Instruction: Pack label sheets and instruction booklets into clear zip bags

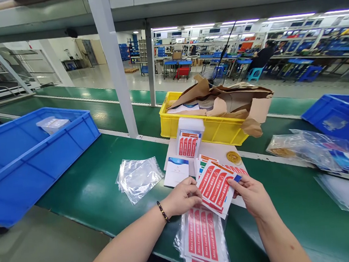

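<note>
My right hand (255, 195) grips a small stack of red-and-white label sheets (217, 186) at its right edge, thumb on top. At the stack's left edge, my left hand (183, 196) has its fingers curled and pinched on the sheets. The sheets tilt above the bench and read "Max Level" and "Min Level". Below them, at the bench's near edge, lies a pile of bagged label sheets (203, 236). Just beyond my hands are a white booklet (177, 172) with a blue top, more label sheets (206, 161) partly hidden, and a white holder (190, 125) with labels in front.
Clear plastic bags (140, 179) lie left on the green bench (89, 175). A blue bin (42, 159) stands far left. A yellow crate (205, 128) holds brown paper. Rubber bands (233, 157) lie right of centre. Filled bags (310, 147) and another blue bin (341, 120) are right.
</note>
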`<state>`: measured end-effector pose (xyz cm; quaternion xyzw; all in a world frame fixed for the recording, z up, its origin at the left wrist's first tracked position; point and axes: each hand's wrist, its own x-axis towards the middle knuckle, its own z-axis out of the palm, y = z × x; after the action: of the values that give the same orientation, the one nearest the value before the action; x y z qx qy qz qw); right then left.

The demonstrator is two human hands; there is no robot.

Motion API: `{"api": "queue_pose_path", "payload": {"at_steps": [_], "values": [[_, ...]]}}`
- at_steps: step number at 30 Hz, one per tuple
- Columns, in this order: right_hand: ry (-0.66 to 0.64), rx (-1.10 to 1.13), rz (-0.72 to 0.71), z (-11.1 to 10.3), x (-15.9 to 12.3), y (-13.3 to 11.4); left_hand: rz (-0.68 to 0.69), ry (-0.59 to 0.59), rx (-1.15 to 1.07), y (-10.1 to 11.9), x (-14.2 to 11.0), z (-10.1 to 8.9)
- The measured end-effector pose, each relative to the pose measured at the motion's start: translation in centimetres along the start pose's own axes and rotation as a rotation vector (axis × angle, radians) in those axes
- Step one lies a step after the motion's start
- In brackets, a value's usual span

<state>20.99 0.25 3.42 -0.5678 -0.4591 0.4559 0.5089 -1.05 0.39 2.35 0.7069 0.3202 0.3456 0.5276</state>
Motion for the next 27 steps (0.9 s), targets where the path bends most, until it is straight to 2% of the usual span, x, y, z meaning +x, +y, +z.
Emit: {"api": "queue_pose_path", "payload": {"at_steps": [4, 7, 11, 13, 16, 19, 23, 27], "values": [[-0.214, 0.051, 0.067, 1.2, -0.8, 0.0, 0.002, 0.045, 0.006, -0.4, 0.2, 0.2], [-0.311, 0.08, 0.074, 1.9, -1.2, 0.2, -0.007, 0.108, -0.001, -0.6, 0.2, 0.3], [-0.393, -0.182, -0.036, 2.0, -1.3, 0.2, -0.027, 0.181, -0.082, -0.5, 0.2, 0.4], [-0.508, -0.318, -0.128, 2.1, -1.4, 0.0, -0.016, 0.215, -0.111, -0.4, 0.2, 0.5], [-0.661, -0.369, -0.205, 2.3, -1.6, -0.2, 0.017, 0.29, -0.128, -0.4, 0.3, 0.7], [-0.649, -0.345, -0.127, 2.3, -1.6, 0.1, -0.011, 0.333, -0.187, -0.6, 0.4, 0.8], [-0.505, -0.186, 0.016, 2.3, -1.5, 0.6, -0.196, 0.263, -0.346, -1.0, 0.5, 0.9], [-0.445, -0.1, 0.091, 2.6, -1.5, 0.6, -0.255, 0.267, -0.279, -1.1, 0.6, 0.8]]}}
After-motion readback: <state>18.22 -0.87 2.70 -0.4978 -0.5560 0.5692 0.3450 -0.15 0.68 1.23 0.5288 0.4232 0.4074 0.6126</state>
